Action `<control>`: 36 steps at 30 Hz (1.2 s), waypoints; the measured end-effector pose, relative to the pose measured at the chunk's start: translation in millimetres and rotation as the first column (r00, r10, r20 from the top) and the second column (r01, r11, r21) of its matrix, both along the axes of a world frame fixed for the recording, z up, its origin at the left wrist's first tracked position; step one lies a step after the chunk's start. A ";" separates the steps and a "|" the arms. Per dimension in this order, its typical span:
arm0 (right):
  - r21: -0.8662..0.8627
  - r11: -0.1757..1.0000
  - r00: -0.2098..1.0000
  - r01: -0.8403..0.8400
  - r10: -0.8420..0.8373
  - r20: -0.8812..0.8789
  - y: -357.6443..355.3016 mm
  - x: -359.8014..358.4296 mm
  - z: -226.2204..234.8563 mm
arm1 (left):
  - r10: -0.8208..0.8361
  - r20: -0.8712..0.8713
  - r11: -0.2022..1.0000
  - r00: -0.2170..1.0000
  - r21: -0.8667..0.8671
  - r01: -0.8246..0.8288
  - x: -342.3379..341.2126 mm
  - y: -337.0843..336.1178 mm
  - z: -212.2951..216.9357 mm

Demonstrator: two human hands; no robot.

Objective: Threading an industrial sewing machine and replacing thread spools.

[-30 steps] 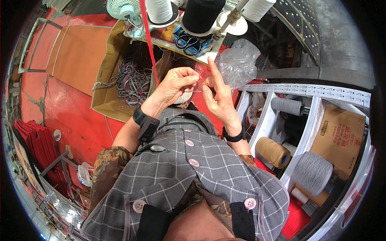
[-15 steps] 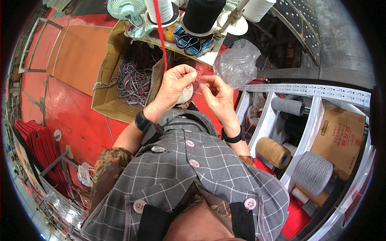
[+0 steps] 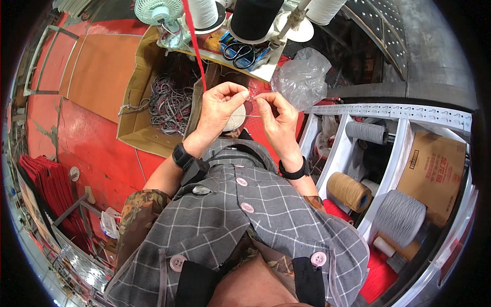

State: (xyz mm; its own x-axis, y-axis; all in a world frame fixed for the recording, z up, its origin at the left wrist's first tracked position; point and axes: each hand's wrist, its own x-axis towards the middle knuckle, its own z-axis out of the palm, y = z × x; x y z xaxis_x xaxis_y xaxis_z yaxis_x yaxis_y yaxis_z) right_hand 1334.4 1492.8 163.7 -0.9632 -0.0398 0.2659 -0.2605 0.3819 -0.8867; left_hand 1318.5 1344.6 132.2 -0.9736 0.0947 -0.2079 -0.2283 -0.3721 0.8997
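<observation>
My left hand [image 3: 219,110] and my right hand [image 3: 279,116] are raised in front of my body, thumb and forefinger pinched on each, with the tips almost meeting. A thin white thread [image 3: 251,116] stretches between them below the fingertips. Whatever else lies at the very tips is too fine to make out. Behind my left hand, a red strip [image 3: 194,43] hangs down from above and disappears at the knuckles. A cream-coloured round thing, like a thread cone [image 3: 235,120], is partly hidden below and behind the hands.
Ahead stands a table [image 3: 212,53] with thread cones [image 3: 254,20], black scissors [image 3: 239,55] and a small fan [image 3: 158,10]. At left is a cardboard box [image 3: 130,110] of tangled cords [image 3: 171,105]. A clear plastic bag [image 3: 302,77] and a white rack [image 3: 394,163] of spools are at right.
My right hand has turned slightly, its fingers straighter and nearer the left fingertips. The thread between the hands now shows more level. The red strip has swung a little to the left.
</observation>
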 end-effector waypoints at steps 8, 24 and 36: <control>-0.126 0.986 0.983 0.110 -0.089 0.159 -3.7 0.0 -9.5 | -0.085 -0.065 0.996 0.994 0.004 0.086 1.8 -1.0 -2.0; -0.143 0.989 0.962 0.028 0.013 0.273 2.6 -4.2 -4.0 | -0.231 -0.212 0.933 0.950 -0.325 0.155 0.2 -11.4 -0.2; -0.067 0.998 0.973 -0.003 0.019 0.230 -0.1 -8.4 -4.9 | -0.136 -0.100 0.990 0.986 -0.044 0.132 2.7 -13.6 -2.8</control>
State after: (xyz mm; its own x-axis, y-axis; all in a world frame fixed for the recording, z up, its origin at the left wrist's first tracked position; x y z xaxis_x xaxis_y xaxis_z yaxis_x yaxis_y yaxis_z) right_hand 1326.0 1492.7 158.8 -0.9984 -0.0403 0.0394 -0.0502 0.3187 -0.9465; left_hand 1321.2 1331.0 129.4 -0.9689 0.2198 -0.1132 -0.1796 -0.3107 0.9334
